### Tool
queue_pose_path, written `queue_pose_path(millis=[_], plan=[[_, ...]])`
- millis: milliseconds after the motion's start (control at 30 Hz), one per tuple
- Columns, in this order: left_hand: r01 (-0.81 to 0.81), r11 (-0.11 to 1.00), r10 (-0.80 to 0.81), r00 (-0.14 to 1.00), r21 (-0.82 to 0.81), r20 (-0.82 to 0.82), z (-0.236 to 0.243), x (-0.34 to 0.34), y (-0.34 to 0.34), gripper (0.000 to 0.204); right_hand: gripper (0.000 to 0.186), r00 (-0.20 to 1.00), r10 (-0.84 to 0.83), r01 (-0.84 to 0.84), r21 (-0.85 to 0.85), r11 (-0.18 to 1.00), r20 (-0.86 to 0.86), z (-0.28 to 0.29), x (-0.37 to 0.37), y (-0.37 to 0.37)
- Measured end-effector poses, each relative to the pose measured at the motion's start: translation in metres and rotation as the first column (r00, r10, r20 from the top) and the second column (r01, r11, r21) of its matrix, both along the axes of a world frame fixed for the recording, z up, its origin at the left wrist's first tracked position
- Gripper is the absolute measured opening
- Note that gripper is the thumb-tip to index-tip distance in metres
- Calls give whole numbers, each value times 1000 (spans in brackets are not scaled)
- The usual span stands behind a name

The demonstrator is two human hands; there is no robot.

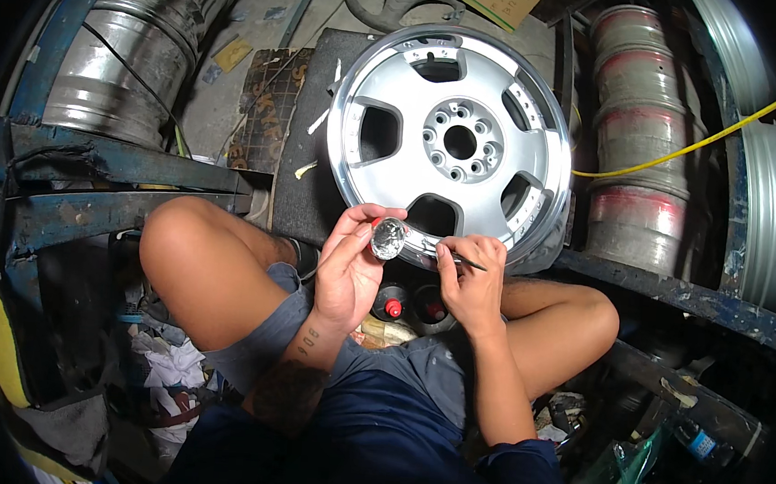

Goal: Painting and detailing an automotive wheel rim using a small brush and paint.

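Note:
A silver alloy wheel (402,171) lies face up in front of me, with a polished outer lip and a ring of bolt holes round its centre bore. My left hand (349,280) grips a small round cap (389,240) by its edge, and silvery paint-like stuff coats the inside. Pinched in my right hand (475,289) is a thin dark-handled tool (469,262), which looks like a fine paintbrush. Its tip points left toward the cap, over the wheel's near edge. Whether that tip touches the wheel I cannot tell.
The wheel rests on a dark padded board (306,191). Bare wheel barrels are stacked at left (116,70) and right (642,143), beside blue metal frames (132,166). A yellow hose (682,153) crosses the right stack. A red-topped bottle (392,308) stands between my legs.

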State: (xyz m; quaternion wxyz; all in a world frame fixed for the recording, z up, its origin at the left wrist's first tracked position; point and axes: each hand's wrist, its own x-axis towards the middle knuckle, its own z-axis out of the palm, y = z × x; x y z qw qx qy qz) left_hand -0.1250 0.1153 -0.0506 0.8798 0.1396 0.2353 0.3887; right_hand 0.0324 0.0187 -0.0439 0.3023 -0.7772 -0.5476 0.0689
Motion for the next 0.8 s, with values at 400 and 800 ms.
queue_pose_path(millis=[400,800], plan=[[37,999,-37,999,-4,-11,-1,2,-1,28,4,986,-91,116,179,977,-141,12,2,-4],[84,996,-83,996,23,-24,0,3,-4,26,1,962,156,-38,458,888,-222,28,-5,5]])
